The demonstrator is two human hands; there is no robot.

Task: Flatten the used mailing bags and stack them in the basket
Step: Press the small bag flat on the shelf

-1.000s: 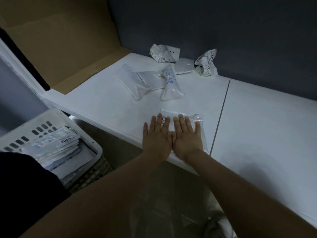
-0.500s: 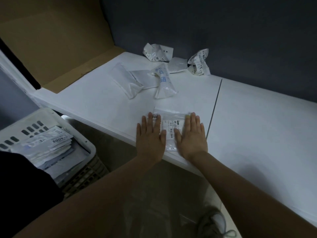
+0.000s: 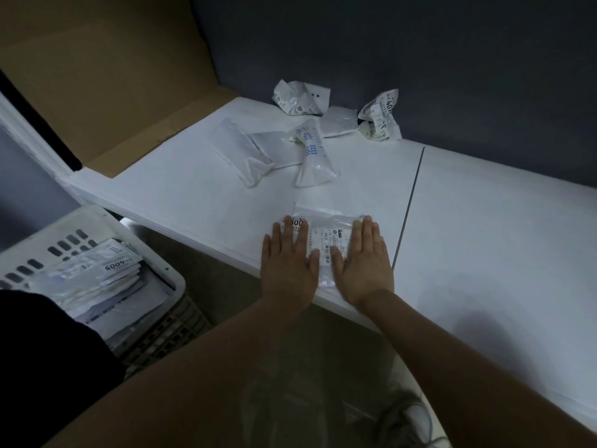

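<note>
Since a second ago our hands have slid apart: they lay side by side over the middle of the bag (image 3: pixel 326 244), and now the left hand (image 3: pixel 289 263) and the right hand (image 3: pixel 363 263) rest on its two ends, with the printed label (image 3: pixel 324 242) bare between the thumbs. Both hands lie flat, palms down and fingers straight, pressing; neither holds anything. The bag lies on the table (image 3: pixel 484 237) just left of the seam (image 3: pixel 410 215), toward the seam's near end.

We judge the step in hand to be smoothing. It goes best if we keep the palms low and sweep from the middle outward, so that air leaves through the open end and no crease is pressed in. The film looks slick, and the bag sits close to where the seam meets the table's front, so we press down rather than pull toward us.

The basket (image 3: pixel 174 279) stands well left of the seam and lower than the table. It holds a stack (image 3: pixel 97 276) of flattened bags, slightly fanned, the top one label up. Several crumpled bags (image 3: pixel 300 98) wait left of the seam's far end.
</note>
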